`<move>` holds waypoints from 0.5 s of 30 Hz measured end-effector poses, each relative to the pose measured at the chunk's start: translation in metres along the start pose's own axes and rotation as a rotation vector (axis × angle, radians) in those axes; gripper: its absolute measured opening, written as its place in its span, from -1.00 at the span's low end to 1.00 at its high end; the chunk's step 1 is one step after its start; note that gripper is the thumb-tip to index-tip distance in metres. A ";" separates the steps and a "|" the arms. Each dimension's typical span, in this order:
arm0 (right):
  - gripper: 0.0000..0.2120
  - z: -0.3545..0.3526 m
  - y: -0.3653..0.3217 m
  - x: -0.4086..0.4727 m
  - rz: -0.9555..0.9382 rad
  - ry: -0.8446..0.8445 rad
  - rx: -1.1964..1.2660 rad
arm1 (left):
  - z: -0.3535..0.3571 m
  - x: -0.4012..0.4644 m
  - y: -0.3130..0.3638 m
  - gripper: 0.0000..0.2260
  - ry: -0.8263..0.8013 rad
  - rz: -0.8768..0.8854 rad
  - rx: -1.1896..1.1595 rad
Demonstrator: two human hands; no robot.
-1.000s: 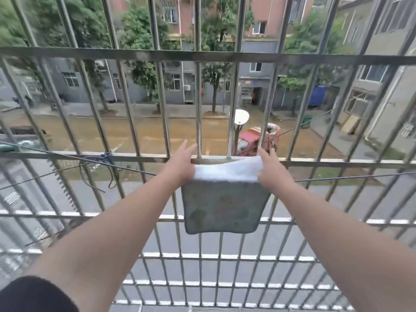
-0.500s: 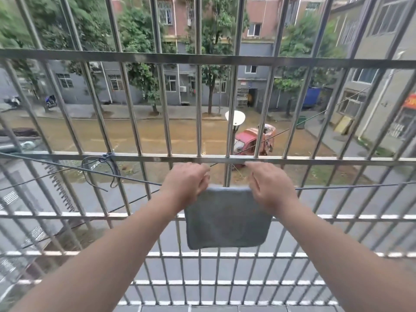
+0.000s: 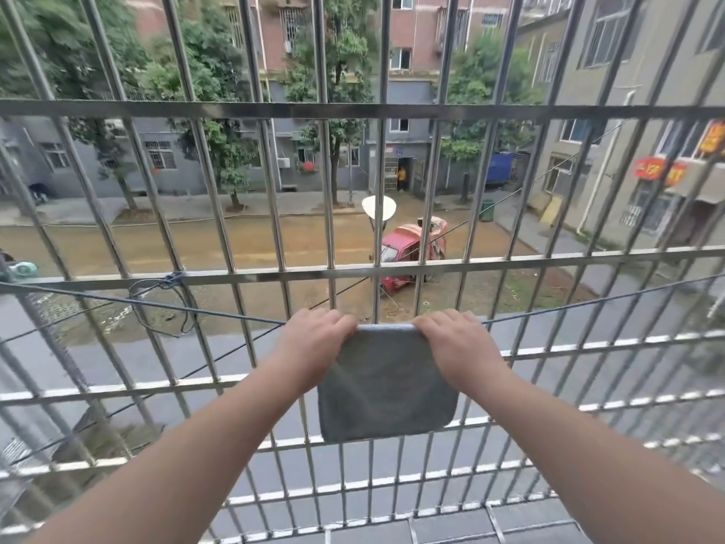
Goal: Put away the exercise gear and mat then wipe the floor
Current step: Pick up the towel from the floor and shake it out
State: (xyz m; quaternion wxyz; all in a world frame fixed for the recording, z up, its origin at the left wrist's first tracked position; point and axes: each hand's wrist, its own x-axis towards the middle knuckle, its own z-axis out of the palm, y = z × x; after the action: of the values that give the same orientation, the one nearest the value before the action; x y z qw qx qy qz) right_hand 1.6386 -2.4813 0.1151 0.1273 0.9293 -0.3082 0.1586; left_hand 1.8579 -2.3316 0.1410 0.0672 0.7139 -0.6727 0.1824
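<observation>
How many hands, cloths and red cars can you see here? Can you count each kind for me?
Hands: 2, the left hand and the right hand, each gripping a top corner of the cloth
Cloths: 1, the grey cloth hanging over the line
Red cars: 1, the car down in the street
Total: 4

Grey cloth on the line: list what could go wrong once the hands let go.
1. The cloth hangs over a thin line with no peg in view; it might slide off.
2. The cage floor bars are widely spaced, so a fallen cloth could drop through.
3. Left hand and right hand grip its top edge; an uneven release may tug it askew.
</observation>
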 end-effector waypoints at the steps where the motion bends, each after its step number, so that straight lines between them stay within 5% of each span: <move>1: -0.62 -0.003 -0.003 0.000 0.017 -0.006 -0.010 | -0.002 -0.001 0.002 -0.68 -0.005 -0.016 0.000; 11: -0.43 -0.051 -0.033 -0.068 0.310 0.060 0.092 | -0.025 -0.010 0.049 -0.49 0.104 0.025 -0.145; 15: -0.39 -0.064 -0.032 -0.146 0.432 -0.007 0.096 | -0.011 -0.028 0.093 -0.46 0.004 0.069 -0.248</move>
State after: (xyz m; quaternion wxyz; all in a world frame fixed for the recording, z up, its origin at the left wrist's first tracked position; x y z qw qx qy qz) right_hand 1.5333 -2.3577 0.1151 0.0451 0.8473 -0.4927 0.1934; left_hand 1.7631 -2.3092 0.1272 0.1499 0.6762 -0.7141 0.1013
